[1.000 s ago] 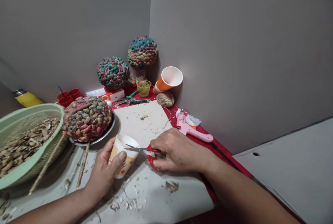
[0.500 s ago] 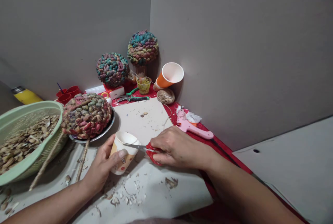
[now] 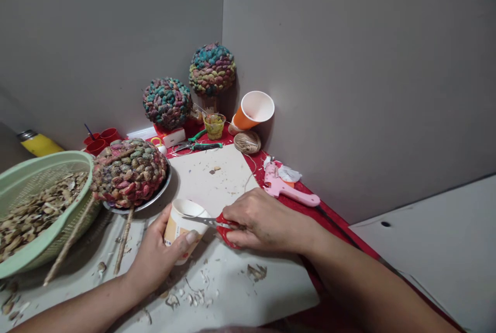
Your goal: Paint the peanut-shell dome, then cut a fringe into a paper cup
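Note:
A paper cup (image 3: 179, 228), white inside with a tan printed outside, is tilted in my left hand (image 3: 160, 248), whose thumb presses the near side. My right hand (image 3: 261, 219) has its fingers in the red handles of a pair of scissors (image 3: 227, 231). The scissors point left, with their blades at the cup's rim; one blade shows across the mouth. Whether the blades are fully closed is hard to see. Beneath the cup, the pale board (image 3: 284, 286) carries scattered shell scraps (image 3: 194, 294).
A green basket of shells (image 3: 42, 214) stands left, beside a shell-covered ball (image 3: 129, 173) on a metal plate. Two more such balls (image 3: 212, 69) stand at the back. A pink glue gun (image 3: 289, 188), twine ball (image 3: 247, 142), orange cup (image 3: 248, 116) and pliers (image 3: 207, 146) lie behind my hands.
My left hand has turned the cup, so a different part of its print faces me. The scissors stay at the rim, with their handles slightly shifted.

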Available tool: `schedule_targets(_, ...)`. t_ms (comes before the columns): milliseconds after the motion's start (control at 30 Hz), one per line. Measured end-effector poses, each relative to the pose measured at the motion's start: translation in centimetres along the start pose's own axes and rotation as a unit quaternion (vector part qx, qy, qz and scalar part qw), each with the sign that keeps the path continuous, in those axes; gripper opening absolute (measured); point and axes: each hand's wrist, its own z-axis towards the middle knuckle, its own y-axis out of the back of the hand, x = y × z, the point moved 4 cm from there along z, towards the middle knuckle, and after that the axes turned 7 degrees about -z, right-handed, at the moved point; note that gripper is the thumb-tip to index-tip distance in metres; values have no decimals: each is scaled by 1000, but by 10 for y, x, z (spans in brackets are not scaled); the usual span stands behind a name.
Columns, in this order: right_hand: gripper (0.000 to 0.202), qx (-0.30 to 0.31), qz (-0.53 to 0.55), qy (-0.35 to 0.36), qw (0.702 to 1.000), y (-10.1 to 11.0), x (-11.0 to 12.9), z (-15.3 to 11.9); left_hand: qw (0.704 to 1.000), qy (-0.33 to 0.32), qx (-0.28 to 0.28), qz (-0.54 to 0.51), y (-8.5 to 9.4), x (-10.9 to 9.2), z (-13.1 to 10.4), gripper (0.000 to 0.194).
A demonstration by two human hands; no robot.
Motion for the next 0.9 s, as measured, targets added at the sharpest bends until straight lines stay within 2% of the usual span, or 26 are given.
schedule_targets(200,25,13,-7,-1,1000,-1,0,-1,991,41,44,-118,-1,5,1,60)
schedule_targets(367,21,19,1,-16,1000,1,2,-1,999,31,19,-34,-4,-4,2,69)
schedule_targets(467,19,17,-1,-24,1000,1,2,-1,1000,23,-7,16,-7,-10,1,60)
schedule_targets(600,21,16,-9,-19,1000,-1,2,-1,999,-3,-35,30,-8,-13,-1,46)
schedule_targets(767,24,15,-5,4,1000,-2,0,-1,999,-21,-24,30,-5,-12,-2,51)
schedule_targets(900,23,23,4,2,1000,-1,-1,-3,998,28,18,-45,0,-5,1,63)
